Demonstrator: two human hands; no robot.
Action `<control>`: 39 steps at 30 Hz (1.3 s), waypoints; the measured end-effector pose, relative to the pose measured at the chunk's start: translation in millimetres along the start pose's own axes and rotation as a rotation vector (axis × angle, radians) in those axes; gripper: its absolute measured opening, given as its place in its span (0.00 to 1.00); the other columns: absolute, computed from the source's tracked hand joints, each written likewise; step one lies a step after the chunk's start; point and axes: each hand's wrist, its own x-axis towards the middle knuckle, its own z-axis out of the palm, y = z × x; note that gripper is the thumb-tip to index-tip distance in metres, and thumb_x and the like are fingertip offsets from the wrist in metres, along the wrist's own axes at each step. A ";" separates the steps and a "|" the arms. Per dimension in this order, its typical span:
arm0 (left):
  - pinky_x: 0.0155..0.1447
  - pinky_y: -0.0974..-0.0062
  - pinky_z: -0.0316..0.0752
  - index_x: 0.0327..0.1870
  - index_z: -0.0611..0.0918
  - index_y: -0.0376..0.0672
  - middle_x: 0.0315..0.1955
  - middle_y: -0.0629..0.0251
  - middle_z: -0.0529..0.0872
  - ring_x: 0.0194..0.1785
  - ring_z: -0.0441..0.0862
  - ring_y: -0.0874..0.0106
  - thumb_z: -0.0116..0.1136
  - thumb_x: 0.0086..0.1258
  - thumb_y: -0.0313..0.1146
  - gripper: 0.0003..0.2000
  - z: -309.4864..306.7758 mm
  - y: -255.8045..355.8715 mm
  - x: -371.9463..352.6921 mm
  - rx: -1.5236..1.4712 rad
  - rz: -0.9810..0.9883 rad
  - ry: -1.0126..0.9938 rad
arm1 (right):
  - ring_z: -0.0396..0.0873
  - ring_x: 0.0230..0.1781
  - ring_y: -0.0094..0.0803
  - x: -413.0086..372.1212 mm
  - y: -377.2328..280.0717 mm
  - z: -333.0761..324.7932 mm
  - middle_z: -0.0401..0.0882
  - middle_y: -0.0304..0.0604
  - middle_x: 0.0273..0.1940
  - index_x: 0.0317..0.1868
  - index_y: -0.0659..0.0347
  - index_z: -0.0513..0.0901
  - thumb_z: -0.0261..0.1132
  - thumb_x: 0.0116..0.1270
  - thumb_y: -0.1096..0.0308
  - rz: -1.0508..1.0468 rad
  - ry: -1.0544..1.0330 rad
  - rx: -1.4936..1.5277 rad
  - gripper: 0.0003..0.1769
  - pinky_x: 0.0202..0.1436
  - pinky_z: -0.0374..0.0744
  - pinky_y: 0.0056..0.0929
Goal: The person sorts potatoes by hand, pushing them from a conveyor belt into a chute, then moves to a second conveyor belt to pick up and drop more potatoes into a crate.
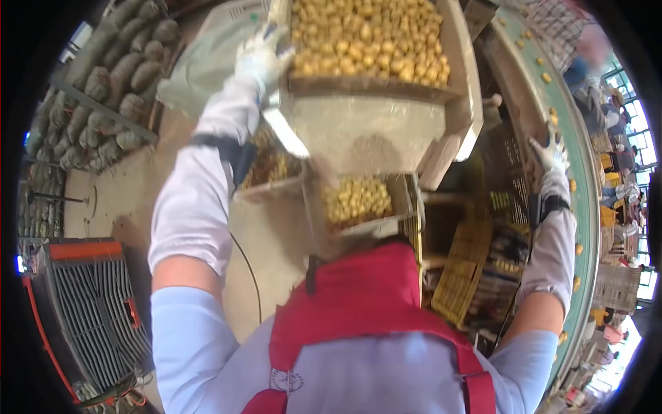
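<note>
My left hand (pixel 264 61), in a white glove, rests at the left edge of a large bin (pixel 467 76), with its fingers apart. Small yellow potato-like produce (pixel 365 41) fills the upper part of that bin, above a bare sloping chute (pixel 365 131). Beside my left hand hangs a pale green sack or sheet (pixel 207 69). Over on the right, my right hand (pixel 552 155), also gloved, lies at the near edge of a green conveyor belt (pixel 585 228). Its fingers are spread and nothing shows in them.
Below the chute stands a crate (pixel 358 200) of the same produce, with another crate (pixel 272 169) to its left. Yellow plastic crates (pixel 462 265) stack under the conveyor. Filled mesh sacks (pixel 103 90) pile up at left, behind a grey-and-orange machine (pixel 96 303). Other people work beyond the belt.
</note>
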 end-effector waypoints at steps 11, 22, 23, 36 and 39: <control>0.73 0.59 0.64 0.68 0.73 0.58 0.72 0.53 0.65 0.71 0.66 0.49 0.61 0.68 0.39 0.26 17.8 6.1 -21.8 -0.205 -0.097 -0.037 | 0.58 0.74 0.55 21.6 -12.4 2.8 0.51 0.48 0.78 0.78 0.25 0.51 0.63 0.59 0.32 -0.041 0.042 -0.026 0.49 0.72 0.61 0.59; 0.68 0.59 0.68 0.64 0.76 0.52 0.73 0.55 0.63 0.66 0.72 0.52 0.63 0.64 0.35 0.25 0.3 18.7 -19.7 -0.188 -0.165 -0.099 | 0.68 0.69 0.38 52.7 -97.3 -23.3 0.71 0.47 0.67 0.68 0.62 0.72 0.65 0.71 0.63 -0.456 0.184 1.446 0.28 0.71 0.67 0.36; 0.68 0.59 0.68 0.64 0.76 0.52 0.73 0.55 0.63 0.66 0.72 0.52 0.63 0.64 0.35 0.25 -1.3 19.5 -20.9 -0.173 -0.174 -0.094 | 0.68 0.69 0.39 17.5 -153.5 -80.7 0.71 0.48 0.67 0.68 0.62 0.72 0.65 0.70 0.66 -0.606 0.151 1.415 0.27 0.72 0.66 0.37; 0.70 0.61 0.68 0.65 0.77 0.47 0.72 0.52 0.66 0.70 0.70 0.51 0.60 0.66 0.29 0.24 -10.8 17.7 -19.5 -0.434 -0.204 -0.058 | 0.41 0.80 0.54 32.0 -446.2 -72.5 0.45 0.46 0.80 0.78 0.34 0.54 0.56 0.60 0.25 -0.676 -0.171 0.460 0.50 0.76 0.35 0.68; 0.69 0.61 0.69 0.64 0.77 0.45 0.72 0.52 0.66 0.69 0.71 0.52 0.60 0.66 0.30 0.23 -13.6 16.9 -19.6 -0.396 -0.247 -0.117 | 0.53 0.76 0.56 -22.6 -460.1 -97.6 0.55 0.50 0.76 0.74 0.33 0.63 0.59 0.62 0.31 -0.796 -0.184 0.418 0.41 0.75 0.48 0.68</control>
